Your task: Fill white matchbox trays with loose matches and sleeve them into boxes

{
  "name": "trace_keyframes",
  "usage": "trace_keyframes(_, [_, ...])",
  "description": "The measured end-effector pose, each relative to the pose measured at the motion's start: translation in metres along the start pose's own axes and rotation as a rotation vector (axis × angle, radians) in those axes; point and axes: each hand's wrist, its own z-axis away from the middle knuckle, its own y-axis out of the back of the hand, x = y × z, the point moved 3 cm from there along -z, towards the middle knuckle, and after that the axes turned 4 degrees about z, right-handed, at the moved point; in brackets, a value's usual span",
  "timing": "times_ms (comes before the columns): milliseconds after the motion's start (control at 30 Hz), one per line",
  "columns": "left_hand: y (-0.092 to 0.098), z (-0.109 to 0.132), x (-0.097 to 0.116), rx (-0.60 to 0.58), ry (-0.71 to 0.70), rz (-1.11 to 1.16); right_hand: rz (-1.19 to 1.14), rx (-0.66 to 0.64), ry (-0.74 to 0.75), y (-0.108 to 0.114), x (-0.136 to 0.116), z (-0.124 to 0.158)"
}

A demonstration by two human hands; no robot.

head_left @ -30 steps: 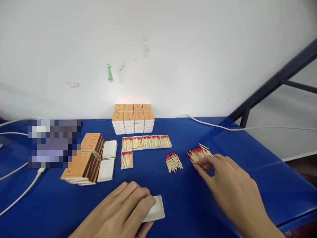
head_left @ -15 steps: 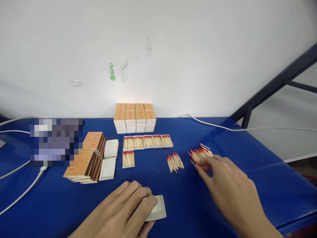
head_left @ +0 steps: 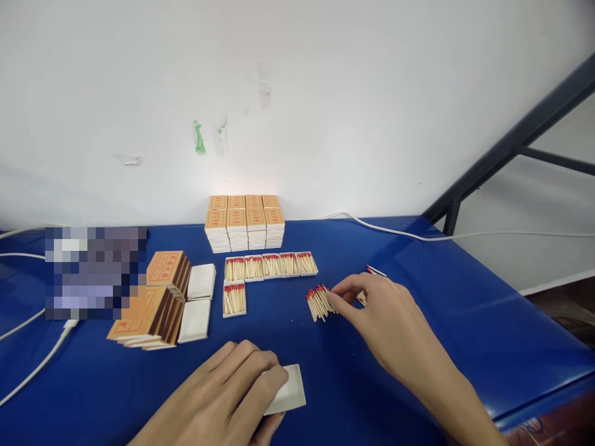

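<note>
My left hand (head_left: 232, 396) grips a white matchbox tray (head_left: 289, 391) near the front of the table; its inside looks bare where it shows. My right hand (head_left: 385, 322) is closed in a pinch, thumb and forefinger at the right edge of a small bunch of red-tipped matches (head_left: 320, 303). Behind that hand lies the larger match pile, mostly hidden, with one loose match (head_left: 379, 271) showing past the knuckles. Several trays filled with matches (head_left: 272, 266) form a row, and one more filled tray (head_left: 234, 300) sits below its left end.
Closed matchboxes (head_left: 245, 226) are stacked against the wall. To the left stand orange matchbox sleeves (head_left: 153, 303) beside stacked white trays (head_left: 194, 319). A blurred-out object (head_left: 97, 272) and white cables (head_left: 41, 365) lie farther left. Another cable (head_left: 409, 235) crosses the back right.
My right hand has moved left from the larger match pile to the small bunch. The left hand keeps its hold on the tray. The view has shifted slightly to the right.
</note>
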Motion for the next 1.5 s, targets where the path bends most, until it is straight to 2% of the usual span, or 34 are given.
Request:
trace_keyframes(167, [-0.001,0.002,0.0,-0.021,0.01,0.009,0.041,0.227,-0.051,0.008,0.035,0.013])
trace_keyframes(233, [-0.001,0.003,0.0,-0.021,0.012,0.012,0.072,0.275,-0.034,0.007,0.048,0.019])
trace_keyframes(367, [0.0,0.003,-0.001,-0.028,0.024,0.007,0.119,0.262,0.045,-0.003,0.056,0.021])
trace_keyframes(600, [0.001,0.006,-0.001,-0.013,0.007,0.021,0.149,0.29,0.087,-0.008,0.051,0.019])
trace_keyframes(800, [0.0,0.007,-0.001,-0.018,0.006,0.028,0.13,0.3,0.039,0.001,0.052,0.023])
trace_keyframes(967, [0.001,0.005,0.001,-0.039,0.008,0.025,0.141,0.255,0.022,-0.004,0.052,0.026])
trace_keyframes(1167, [0.001,0.008,0.0,-0.035,0.005,0.034,0.21,0.305,0.024,-0.004,0.061,0.034])
trace_keyframes(1267, [0.0,0.01,-0.002,-0.041,0.009,0.024,0.225,0.29,0.023,-0.004,0.065,0.036])
trace_keyframes(1500, [0.0,0.008,-0.002,-0.036,-0.002,0.026,0.232,0.283,0.026,-0.002,0.061,0.034])
